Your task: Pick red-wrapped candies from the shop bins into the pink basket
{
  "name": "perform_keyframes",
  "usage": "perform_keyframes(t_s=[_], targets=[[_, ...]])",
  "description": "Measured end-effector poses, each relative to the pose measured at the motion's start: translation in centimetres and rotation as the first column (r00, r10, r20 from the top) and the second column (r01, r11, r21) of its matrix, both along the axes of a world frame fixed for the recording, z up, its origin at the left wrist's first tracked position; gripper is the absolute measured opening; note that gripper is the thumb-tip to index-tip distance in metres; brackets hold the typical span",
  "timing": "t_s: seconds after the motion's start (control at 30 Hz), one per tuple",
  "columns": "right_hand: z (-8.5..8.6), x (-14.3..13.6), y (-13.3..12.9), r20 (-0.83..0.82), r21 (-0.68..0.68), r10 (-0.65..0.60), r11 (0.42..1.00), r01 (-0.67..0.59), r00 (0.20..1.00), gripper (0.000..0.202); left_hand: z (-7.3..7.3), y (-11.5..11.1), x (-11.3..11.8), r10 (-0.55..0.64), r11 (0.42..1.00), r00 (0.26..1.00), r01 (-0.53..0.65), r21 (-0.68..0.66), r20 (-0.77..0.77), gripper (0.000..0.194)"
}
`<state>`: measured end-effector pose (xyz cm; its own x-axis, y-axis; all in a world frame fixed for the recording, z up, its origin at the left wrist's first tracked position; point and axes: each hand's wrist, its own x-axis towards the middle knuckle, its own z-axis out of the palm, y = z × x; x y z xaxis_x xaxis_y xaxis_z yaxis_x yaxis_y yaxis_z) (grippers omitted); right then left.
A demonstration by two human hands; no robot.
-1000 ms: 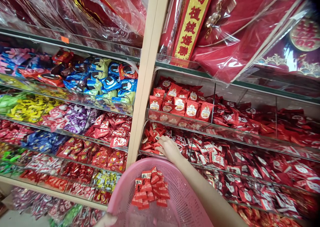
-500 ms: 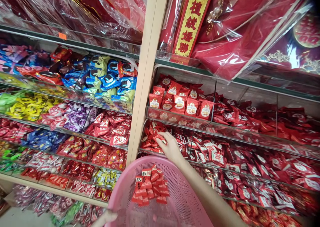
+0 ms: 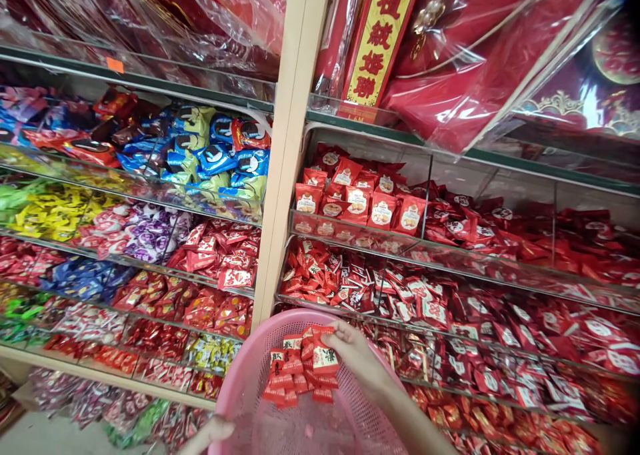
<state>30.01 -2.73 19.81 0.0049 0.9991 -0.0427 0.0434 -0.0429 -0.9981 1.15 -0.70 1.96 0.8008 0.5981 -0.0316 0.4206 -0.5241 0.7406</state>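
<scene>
Right hand: pinched closed on one red packet, over loose packets in basket. Left hand: clasping basket's side, I see; fingers hidden.

Right hand in a pinch, left hand in a grip at lower left.
The right forearm is bare and slants from the bottom edge up and to the left, with the wrist nearly in line with it. The right hand shows its back, and its fingertips are brought together; some fingers are partly hidden. Of the left hand, the thumb points to the right, while its other fingers are hidden from sight.
</scene>
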Motion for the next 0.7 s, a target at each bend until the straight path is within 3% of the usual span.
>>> perform_keyframes(t_s=[0.2,0.37,0.5,0.7], targets=[[-1.4,1.6,-0.3,-0.112,-0.158,-0.106,0.984,0.088,0.988,0.034,0.5,-0.2,0.3,-0.012,1.000,0.999,0.011,0.004,0.030,0.073],[-2.4,2.2,-0.7,-0.233,-0.261,-0.194,0.956,0.131,0.953,0.029,1.0,-0.7,0.4,-0.006,1.000,0.998,0.006,-0.002,0.058,0.066],[-3.4,2.8,-0.8,-0.124,-0.218,-0.275,0.945,0.244,0.953,0.024,1.1,-0.9,0.4,-0.017,1.000,0.996,0.018,-0.006,0.084,0.064],[-4.4,2.9,-1.0,-0.214,-0.204,-0.325,0.937,0.283,0.921,0.036,0.4,-0.7,0.1,-0.035,0.999,0.993,0.036,-0.003,0.110,0.069]])
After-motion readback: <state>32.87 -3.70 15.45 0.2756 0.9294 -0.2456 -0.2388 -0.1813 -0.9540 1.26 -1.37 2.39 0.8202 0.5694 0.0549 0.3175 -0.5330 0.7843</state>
